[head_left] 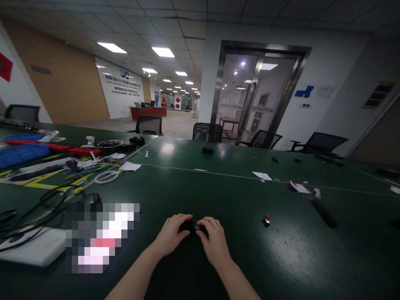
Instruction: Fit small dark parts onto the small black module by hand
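Tabletop (175,187) with left hand (175,234) and right hand (216,236) together on a small black part (195,226)

I hold the small black part at the lower centre of the frame; my left hand is closed on its left end and my right hand on its right end, thumbs on the near side, fingers curled over the top; most of it is hidden by my fingers, so I cannot tell its full shape, nor whether it rests on the green tabletop. To the right of my hands sits a small red-and-silver piece (266,221); beyond it, towards the right edge, a tool with a black handle (324,213) lies at a slant, near a sheet of paper (300,187). On the left of the frame I see a pixelated patch (103,237), a white box (40,246) at lower left, a coil of white cable (106,177) and a blue tray (23,155); a wrench (146,154) lies farther back, left of centre; a black block (208,150) stands near the far edge, in front of a mesh-backed chair (208,132); a glass door (239,87) fills the upper right.
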Demonstrator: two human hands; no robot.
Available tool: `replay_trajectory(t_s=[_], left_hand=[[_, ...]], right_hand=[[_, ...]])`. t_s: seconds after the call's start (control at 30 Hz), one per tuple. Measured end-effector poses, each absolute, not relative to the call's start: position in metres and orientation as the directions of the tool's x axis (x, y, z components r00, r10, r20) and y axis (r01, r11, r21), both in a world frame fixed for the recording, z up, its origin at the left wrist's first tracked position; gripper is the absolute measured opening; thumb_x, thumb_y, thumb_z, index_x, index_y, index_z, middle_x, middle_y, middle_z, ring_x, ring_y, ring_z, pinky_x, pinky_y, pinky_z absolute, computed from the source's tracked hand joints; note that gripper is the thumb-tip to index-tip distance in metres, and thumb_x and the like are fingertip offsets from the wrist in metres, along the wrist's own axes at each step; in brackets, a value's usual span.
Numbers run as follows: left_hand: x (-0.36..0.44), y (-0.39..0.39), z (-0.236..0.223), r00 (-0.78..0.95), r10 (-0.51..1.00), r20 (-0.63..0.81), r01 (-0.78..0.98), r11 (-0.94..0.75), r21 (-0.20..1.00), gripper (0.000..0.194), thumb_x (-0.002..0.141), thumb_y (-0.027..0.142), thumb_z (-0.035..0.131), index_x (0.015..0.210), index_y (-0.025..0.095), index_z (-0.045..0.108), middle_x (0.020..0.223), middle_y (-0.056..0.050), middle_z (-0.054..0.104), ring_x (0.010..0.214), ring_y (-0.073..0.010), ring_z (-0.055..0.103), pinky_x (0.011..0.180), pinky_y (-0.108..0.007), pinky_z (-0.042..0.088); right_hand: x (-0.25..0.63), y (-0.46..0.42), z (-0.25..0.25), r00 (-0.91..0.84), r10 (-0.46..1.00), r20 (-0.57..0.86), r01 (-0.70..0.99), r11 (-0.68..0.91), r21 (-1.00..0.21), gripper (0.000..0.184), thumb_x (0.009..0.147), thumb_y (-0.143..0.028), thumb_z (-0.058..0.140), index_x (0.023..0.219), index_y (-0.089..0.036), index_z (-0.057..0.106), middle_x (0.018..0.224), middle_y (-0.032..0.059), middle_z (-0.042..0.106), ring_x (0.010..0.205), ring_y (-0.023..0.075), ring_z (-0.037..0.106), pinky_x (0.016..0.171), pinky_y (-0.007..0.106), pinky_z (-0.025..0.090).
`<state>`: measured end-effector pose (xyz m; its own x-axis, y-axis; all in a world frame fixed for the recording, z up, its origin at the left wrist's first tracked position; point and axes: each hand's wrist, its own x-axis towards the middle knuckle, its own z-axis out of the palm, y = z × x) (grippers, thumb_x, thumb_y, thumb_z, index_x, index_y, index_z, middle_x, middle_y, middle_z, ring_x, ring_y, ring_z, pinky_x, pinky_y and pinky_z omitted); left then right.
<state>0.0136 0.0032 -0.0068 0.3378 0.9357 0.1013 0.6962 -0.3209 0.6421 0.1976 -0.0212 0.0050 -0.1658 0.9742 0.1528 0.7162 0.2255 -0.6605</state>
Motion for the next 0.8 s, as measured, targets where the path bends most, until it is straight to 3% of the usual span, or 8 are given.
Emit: replay_trajectory(t_s=[0.8], left_hand=[[0.015,0.003,-0.005,0.333,0.937,0.102,0.706,-0.320,0.631,0.045,0.079,0.020,0.054,0.123,0.027,0.050,0.121,-0.002,0.058,0.114,-0.0206,0.050,0.098,-0.036,0.034]], right_hand=[[0.193,-0.023,0.004,-0.196,0.968,0.155,0.780,0.250,-0.573,0.023,0.085,-0.021,0.049,0.104,-0.027,0.060,0.106,0.0018,0.059,0.100,0.0190,0.053,0.086,0.035,0.040]])
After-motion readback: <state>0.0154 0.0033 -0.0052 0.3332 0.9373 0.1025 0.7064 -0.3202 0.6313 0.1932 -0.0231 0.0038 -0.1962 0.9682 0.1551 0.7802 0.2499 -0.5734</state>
